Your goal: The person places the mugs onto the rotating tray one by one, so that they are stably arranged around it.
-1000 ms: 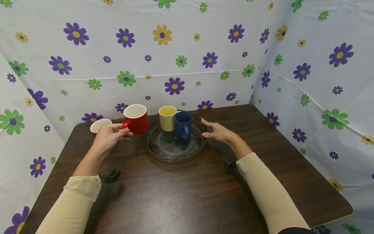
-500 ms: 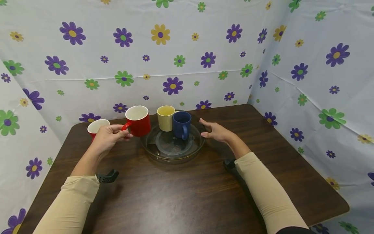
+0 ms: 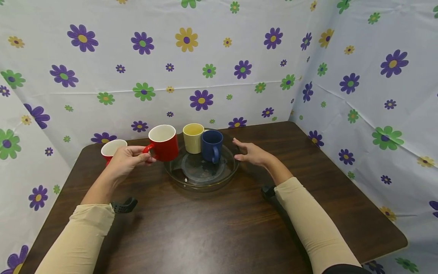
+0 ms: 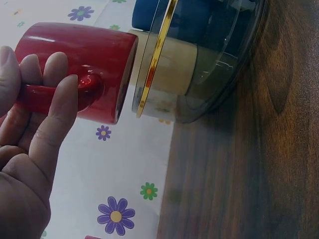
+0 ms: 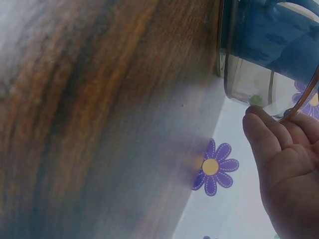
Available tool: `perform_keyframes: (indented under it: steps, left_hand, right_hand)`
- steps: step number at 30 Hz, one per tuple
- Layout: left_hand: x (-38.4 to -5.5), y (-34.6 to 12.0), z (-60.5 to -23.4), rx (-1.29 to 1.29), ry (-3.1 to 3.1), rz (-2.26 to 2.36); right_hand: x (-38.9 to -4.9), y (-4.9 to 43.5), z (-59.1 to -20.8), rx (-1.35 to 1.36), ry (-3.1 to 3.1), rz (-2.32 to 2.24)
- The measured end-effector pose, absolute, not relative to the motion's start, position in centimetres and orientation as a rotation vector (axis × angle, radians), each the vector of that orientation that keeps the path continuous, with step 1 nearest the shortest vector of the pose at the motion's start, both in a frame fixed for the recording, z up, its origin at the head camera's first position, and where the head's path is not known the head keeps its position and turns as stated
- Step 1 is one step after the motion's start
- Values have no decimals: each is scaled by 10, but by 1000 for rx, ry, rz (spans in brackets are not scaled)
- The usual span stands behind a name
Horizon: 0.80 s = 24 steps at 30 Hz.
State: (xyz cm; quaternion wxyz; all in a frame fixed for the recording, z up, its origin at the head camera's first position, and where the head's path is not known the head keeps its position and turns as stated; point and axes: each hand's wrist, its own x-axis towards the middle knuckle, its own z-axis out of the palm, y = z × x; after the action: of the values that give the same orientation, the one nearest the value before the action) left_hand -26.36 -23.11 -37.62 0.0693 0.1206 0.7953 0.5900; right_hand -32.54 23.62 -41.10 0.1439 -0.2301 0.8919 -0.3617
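The red mug [image 3: 168, 147] was in the person's left hand [image 3: 127, 163], held at the left edge of the glass dish [image 3: 195, 170]. Thumb and fingers pinched its handle [image 3: 148, 148], which pointed away from the dish, to the left. The mug was roughly upright, its white inside showing, and in the left wrist view its base was just above the dish's gold-coloured rim, slightly apart from it.

The right hand [image 3: 254, 154] was at the right side of the dish, its fingers extended toward the glass and its thumb spread away from them. In the right wrist view the fingertips were right by the dish wall; whether they touched it I could not tell.

Inside the dish, toward the back, the yellow mug [image 3: 192, 141] was upright. The blue mug [image 3: 209, 146] was also upright in the dish, just right of the yellow one and a little nearer the person, with its handle facing the front of the dish. The second red mug [image 3: 111, 147] was well to the left of the dish, partly hidden by the left hand.

Under the dish was the dark wooden table [image 3: 191, 228]; behind the dish hung the white cloth [image 3: 150, 114] with purple, green and yellow flowers.
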Motion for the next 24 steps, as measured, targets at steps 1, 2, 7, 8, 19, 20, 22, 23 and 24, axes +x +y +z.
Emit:
perform_keyframes:
  steps: [1, 2, 7, 8, 19, 20, 22, 23, 24]
  left_hand:
    - [-264, -231, -376, 371, 2396, 1766]
    - [-264, -232, -376, 383, 2395, 1759]
    - [-266, -231, -375, 440, 2373, 1755]
    - [-267, -230, -375, 450, 2367, 1757]
    - [-271, -226, -376, 457, 2321, 1738]
    - [-271, -226, -376, 453, 2316, 1739]
    - [-271, -225, -375, 454, 2309, 1736]
    - [-272, -225, -375, 456, 2307, 1734]
    - [-272, -224, -375, 460, 2305, 1730]
  right_hand:
    - [-326, 236, -411, -666, 2572, -1043]
    - [-326, 236, -411, -667, 2570, -1044]
    - [-327, 236, -412, -663, 2562, -1059]
    - [-327, 236, -412, -662, 2562, -1060]
    - [-325, 234, -410, -667, 2553, -1066]
    - [-326, 234, -410, -665, 2552, -1069]
    - [-326, 234, -411, -661, 2550, -1074]
    - [-326, 235, -412, -657, 2550, -1078]
    - [-326, 235, -412, -652, 2552, -1082]
